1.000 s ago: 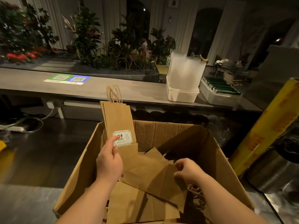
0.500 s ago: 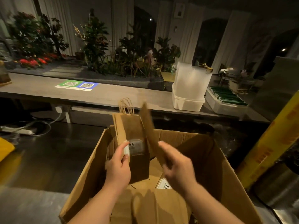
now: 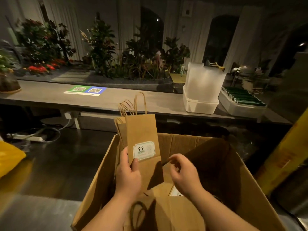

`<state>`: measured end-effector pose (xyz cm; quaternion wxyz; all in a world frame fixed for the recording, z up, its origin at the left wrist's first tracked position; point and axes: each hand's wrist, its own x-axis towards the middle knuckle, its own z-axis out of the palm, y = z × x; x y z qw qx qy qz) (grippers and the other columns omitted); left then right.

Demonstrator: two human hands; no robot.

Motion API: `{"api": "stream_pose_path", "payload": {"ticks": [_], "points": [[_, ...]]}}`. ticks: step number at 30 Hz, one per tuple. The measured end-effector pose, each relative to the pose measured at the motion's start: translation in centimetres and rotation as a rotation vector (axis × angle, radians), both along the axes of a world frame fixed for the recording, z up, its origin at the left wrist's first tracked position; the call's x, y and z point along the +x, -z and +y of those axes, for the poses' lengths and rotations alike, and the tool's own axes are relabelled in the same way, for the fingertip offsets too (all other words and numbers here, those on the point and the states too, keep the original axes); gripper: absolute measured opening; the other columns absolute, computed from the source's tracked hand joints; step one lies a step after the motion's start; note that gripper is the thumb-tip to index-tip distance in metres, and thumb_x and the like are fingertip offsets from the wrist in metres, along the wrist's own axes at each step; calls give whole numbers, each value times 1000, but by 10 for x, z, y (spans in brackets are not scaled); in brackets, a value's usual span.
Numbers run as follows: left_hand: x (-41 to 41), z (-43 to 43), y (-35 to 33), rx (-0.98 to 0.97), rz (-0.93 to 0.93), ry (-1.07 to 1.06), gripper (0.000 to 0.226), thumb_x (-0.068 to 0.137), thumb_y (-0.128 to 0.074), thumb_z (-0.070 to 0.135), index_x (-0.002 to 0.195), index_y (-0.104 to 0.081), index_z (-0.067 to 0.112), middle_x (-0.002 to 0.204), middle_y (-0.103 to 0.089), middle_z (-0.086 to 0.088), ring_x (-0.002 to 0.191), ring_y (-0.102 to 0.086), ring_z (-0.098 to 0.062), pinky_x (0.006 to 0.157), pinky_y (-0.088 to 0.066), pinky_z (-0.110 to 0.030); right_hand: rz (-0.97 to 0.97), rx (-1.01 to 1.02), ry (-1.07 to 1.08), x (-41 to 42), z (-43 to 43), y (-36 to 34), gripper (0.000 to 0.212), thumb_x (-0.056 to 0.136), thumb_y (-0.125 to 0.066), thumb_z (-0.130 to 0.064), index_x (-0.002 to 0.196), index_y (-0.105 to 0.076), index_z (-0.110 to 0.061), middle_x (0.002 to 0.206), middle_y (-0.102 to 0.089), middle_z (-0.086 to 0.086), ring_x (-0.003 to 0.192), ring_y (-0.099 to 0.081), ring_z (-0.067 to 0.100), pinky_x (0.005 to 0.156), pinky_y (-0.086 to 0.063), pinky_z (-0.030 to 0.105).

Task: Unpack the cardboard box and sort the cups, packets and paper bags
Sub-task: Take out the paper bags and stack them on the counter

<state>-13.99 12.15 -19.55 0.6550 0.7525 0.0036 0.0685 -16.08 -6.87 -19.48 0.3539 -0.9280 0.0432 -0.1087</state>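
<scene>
Your left hand (image 3: 128,174) is gripping some paper bags (image 3: 141,130) upright over the cardboard box (image 3: 183,144). Your right hand (image 3: 185,175) is hovering beside them, fingers loosely curled, holding nothing.

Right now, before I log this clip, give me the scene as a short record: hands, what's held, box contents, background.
left hand: grips upright bunch of paper bags, thumb by the 9.9 label
right hand: loosely curled over the cardboard box, nothing visible in it
box contents: more bags lying inside
counter behind: white tub, tray of green items
</scene>
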Motion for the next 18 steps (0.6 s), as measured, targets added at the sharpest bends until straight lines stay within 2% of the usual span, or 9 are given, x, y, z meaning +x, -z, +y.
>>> {"api": "stream_pose_path", "payload": {"ticks": [1, 3, 6, 8, 10, 12, 14, 16, 18], "points": [[1, 2, 1, 1, -12, -11, 44, 106, -49, 22, 138, -38, 48, 132, -59, 15, 123, -58, -11, 94, -57, -38, 70, -65, 53, 6, -12, 8, 28, 99, -62, -24, 126, -61, -29, 109, -60, -20, 98, -60, 1, 86, -55, 19], [1, 3, 0, 18, -60, -23, 48, 106, -49, 23, 142, -32, 49, 139, -55, 12, 126, -55, -12, 98, -55, -43, 323, -230, -13, 12, -28, 31, 33, 96, -64, -27, 129, -61, -26, 115, -63, -10, 102, -62, 8, 89, -57, 25], [-1, -2, -2, 66, -102, -25, 65, 104, -52, 17, 144, -21, 59, 146, -48, 14, 127, -50, -6, 94, -51, -30, 642, -282, -191, 8, -34, 54, 48, 90, -75, -33, 134, -57, -30, 127, -63, -5, 112, -63, 13, 95, -58, 32], [-3, -4, -3, 77, -104, -12, 80, 104, -53, 14, 135, -12, 75, 146, -45, 15, 125, -47, -3, 88, -47, -21, 731, -347, -263, 7, -28, 60, 56, 83, -81, -39, 133, -57, -34, 128, -61, -5, 115, -60, 18, 100, -55, 39], [-3, -3, -3, 93, -113, -11, 86, 104, -52, 13, 129, -7, 83, 151, -44, 14, 128, -47, -5, 86, -47, -17, 758, -420, -320, 10, -22, 63, 55, 78, -84, -46, 127, -60, -37, 125, -62, -6, 115, -58, 20, 102, -53, 44], [-3, -2, -1, 104, -119, -25, 86, 105, -51, 13, 131, -9, 83, 156, -42, 10, 135, -47, -11, 90, -50, -21, 800, -375, -350, 10, -21, 58, 47, 81, -83, -40, 123, -63, -32, 121, -63, -5, 111, -60, 19, 97, -55, 37], [-2, -1, -1, 110, -127, -42, 85, 105, -51, 13, 133, -9, 82, 158, -40, 8, 138, -47, -16, 95, -54, -29, 845, -239, -329, 9, -28, 46, 46, 87, -80, -27, 129, -62, -26, 125, -63, -2, 110, -61, 15, 93, -56, 29], [-2, -1, -1, 110, -132, -65, 87, 104, -51, 12, 133, -8, 82, 158, -41, 6, 135, -51, -20, 97, -57, -39, 827, -88, -259, 6, -42, 29, 44, 90, -75, -19, 131, -61, -25, 124, -63, -4, 106, -63, 11, 91, -58, 28], [-2, 0, -1, 99, -137, -78, 86, 104, -51, 10, 135, -10, 80, 157, -43, 4, 132, -54, -21, 95, -59, -46, 744, 40, -178, 0, -55, 13, 36, 93, -72, -18, 126, -64, -30, 116, -65, -7, 101, -64, 9, 84, -58, 26]]}}
